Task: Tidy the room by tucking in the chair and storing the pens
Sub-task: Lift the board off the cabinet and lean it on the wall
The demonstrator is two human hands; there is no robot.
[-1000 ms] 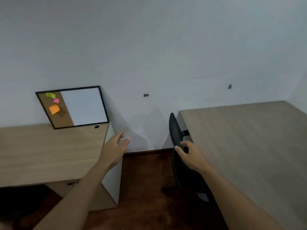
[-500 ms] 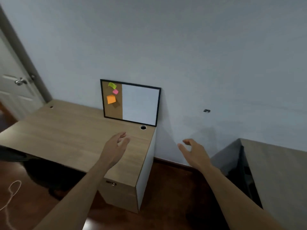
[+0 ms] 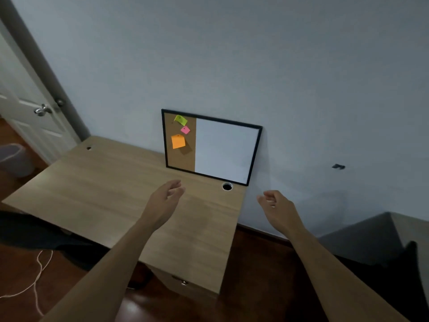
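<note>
My left hand (image 3: 163,201) hovers open above the right part of a light wooden desk (image 3: 97,189), holding nothing. Over the gap to the right of that desk, my right hand (image 3: 278,209) is open too, fingers loosely curled and empty. The black chair (image 3: 411,256) shows only as a dark back at the lower right, against a second desk (image 3: 415,228). Neither hand touches the chair. No pens are in view.
A framed cork and whiteboard (image 3: 209,147) with sticky notes leans on the wall at the back of the left desk, beside a cable hole (image 3: 227,186). A white door (image 3: 30,112) and a grey bin (image 3: 14,159) are at far left. A white cord (image 3: 34,282) lies on the dark floor.
My right hand has let go of the chair back. The view has swung left, so the chair and right desk slid to the frame's edge and the left desk and door came in.
</note>
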